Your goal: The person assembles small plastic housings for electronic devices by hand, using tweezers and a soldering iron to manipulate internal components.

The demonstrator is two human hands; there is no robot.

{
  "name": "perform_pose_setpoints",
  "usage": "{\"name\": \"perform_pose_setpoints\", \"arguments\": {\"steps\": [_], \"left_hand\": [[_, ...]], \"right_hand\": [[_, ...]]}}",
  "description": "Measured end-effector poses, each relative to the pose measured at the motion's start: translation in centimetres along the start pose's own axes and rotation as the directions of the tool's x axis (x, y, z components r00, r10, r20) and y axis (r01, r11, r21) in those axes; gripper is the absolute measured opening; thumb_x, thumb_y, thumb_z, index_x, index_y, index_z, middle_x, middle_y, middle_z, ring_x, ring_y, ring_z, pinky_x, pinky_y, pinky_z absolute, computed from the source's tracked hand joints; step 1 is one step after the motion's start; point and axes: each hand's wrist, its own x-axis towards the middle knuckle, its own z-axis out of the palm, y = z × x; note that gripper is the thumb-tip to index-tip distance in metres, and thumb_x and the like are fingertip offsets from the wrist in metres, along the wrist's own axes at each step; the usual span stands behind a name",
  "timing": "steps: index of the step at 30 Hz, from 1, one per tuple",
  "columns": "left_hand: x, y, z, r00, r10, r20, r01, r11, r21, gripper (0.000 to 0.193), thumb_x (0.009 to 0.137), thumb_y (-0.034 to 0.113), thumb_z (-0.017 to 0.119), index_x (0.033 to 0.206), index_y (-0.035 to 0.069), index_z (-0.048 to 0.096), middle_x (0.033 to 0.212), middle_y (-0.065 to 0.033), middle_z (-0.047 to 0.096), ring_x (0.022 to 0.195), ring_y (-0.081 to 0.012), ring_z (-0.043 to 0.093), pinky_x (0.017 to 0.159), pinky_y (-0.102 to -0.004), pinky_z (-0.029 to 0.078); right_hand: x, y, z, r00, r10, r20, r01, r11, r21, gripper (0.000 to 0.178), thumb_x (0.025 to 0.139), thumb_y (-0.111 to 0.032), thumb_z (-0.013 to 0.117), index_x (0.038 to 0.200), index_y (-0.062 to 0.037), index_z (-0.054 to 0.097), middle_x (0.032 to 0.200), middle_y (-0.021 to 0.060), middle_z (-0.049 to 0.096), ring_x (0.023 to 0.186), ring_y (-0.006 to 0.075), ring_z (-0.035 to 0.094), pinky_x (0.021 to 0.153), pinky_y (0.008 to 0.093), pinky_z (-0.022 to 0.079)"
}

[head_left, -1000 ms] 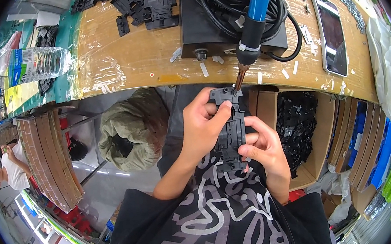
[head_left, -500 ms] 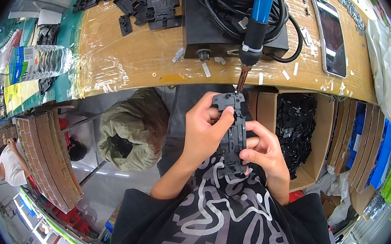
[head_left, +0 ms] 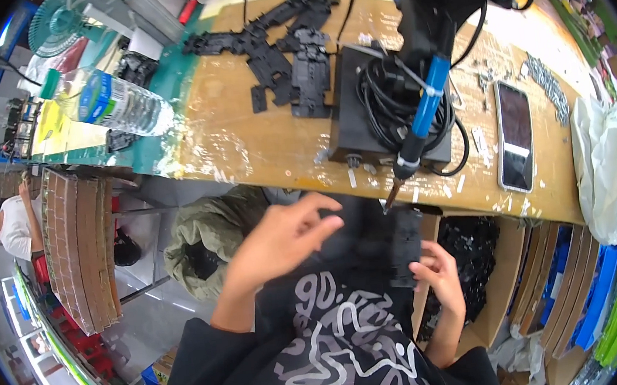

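Observation:
My right hand [head_left: 437, 276] grips a long black plastic part [head_left: 405, 242] held upright below the bench edge. A blue-handled soldering iron [head_left: 424, 118] hangs just above it, its tip [head_left: 391, 198] close to the part's top. My left hand [head_left: 283, 241] has its fingers spread and holds nothing, a little left of the part. Several more black plastic parts [head_left: 288, 53] lie at the back of the wooden bench [head_left: 259, 145].
A black box with coiled cable [head_left: 382, 104] stands on the bench, a phone [head_left: 515, 135] to its right, a water bottle [head_left: 110, 104] on the left. A cardboard box of black pieces [head_left: 479, 265] sits under the bench, a green sack [head_left: 209, 239] beside it. A person [head_left: 3, 222] is at far left.
My left hand has let go of the black part and moved off to the left, fingers apart. The right hand keeps hold of the part. The view has tilted up the bench.

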Motion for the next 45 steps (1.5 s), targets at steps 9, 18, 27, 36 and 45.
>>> {"name": "perform_pose_setpoints", "arguments": {"steps": [9, 18, 27, 36, 45], "left_hand": [[12.3, -3.6, -15.5, 0.604, 0.671, -0.430, -0.021, 0.553, 0.833, 0.033, 0.072, 0.000, 0.043, 0.105, 0.006, 0.047, 0.107, -0.0120, 0.048, 0.100, -0.0262, 0.045, 0.086, -0.0397, 0.035], [14.3, -2.8, -14.4, 0.736, 0.440, -0.514, 0.270, 0.505, 0.820, 0.039, 0.073, 0.009, 0.045, 0.112, 0.012, 0.043, 0.114, -0.0060, 0.045, 0.112, -0.0249, 0.035, 0.095, -0.0574, 0.013], [13.3, -3.1, -14.5, 0.645, 0.564, -0.516, 0.175, 0.549, 0.817, 0.020, 0.071, 0.013, 0.053, 0.091, 0.007, 0.051, 0.096, -0.0064, 0.050, 0.099, -0.0249, 0.043, 0.094, -0.0450, 0.024], [13.3, -2.7, -14.8, 0.587, 0.635, -0.502, 0.046, 0.593, 0.804, 0.017, 0.068, 0.013, 0.054, 0.084, 0.006, 0.054, 0.086, -0.0073, 0.055, 0.087, -0.0248, 0.048, 0.083, -0.0349, 0.034], [13.5, -1.7, -14.7, 0.466, 0.602, -0.649, 0.086, 0.699, 0.710, 0.015, 0.074, 0.018, 0.053, 0.081, 0.005, 0.055, 0.076, -0.0111, 0.055, 0.074, -0.0268, 0.051, 0.068, -0.0343, 0.039]], "right_hand": [[6.5, 19.0, -17.4, 0.560, 0.077, -0.825, 0.132, 0.975, 0.181, 0.038, 0.075, -0.015, 0.060, 0.104, -0.0028, 0.040, 0.059, 0.0084, 0.049, 0.035, 0.0159, 0.048, 0.031, 0.0273, 0.043], [6.7, 21.8, -18.7, 0.482, 0.325, -0.814, 0.246, 0.841, 0.481, 0.034, 0.070, -0.010, 0.061, 0.100, -0.0092, 0.043, 0.073, 0.0096, 0.055, 0.049, 0.0194, 0.054, 0.040, 0.0288, 0.048], [1.6, -7.7, -12.9, -0.225, -0.638, -0.737, 0.546, 0.544, -0.638, 0.019, 0.082, -0.006, 0.050, 0.101, 0.0001, 0.048, 0.088, 0.0070, 0.053, 0.074, 0.0113, 0.050, 0.063, 0.0223, 0.043], [14.4, -19.6, -21.2, 0.260, -0.908, -0.330, 0.180, 0.381, -0.907, 0.029, 0.066, -0.009, 0.058, 0.094, -0.0009, 0.054, 0.086, 0.0144, 0.056, 0.076, 0.0257, 0.054, 0.069, 0.0329, 0.042], [16.0, -21.4, -18.7, 0.322, -0.860, -0.397, 0.030, 0.428, -0.903, 0.021, 0.066, -0.015, 0.063, 0.083, -0.0032, 0.057, 0.078, 0.0117, 0.055, 0.073, 0.0253, 0.052, 0.065, 0.0342, 0.042]]}}
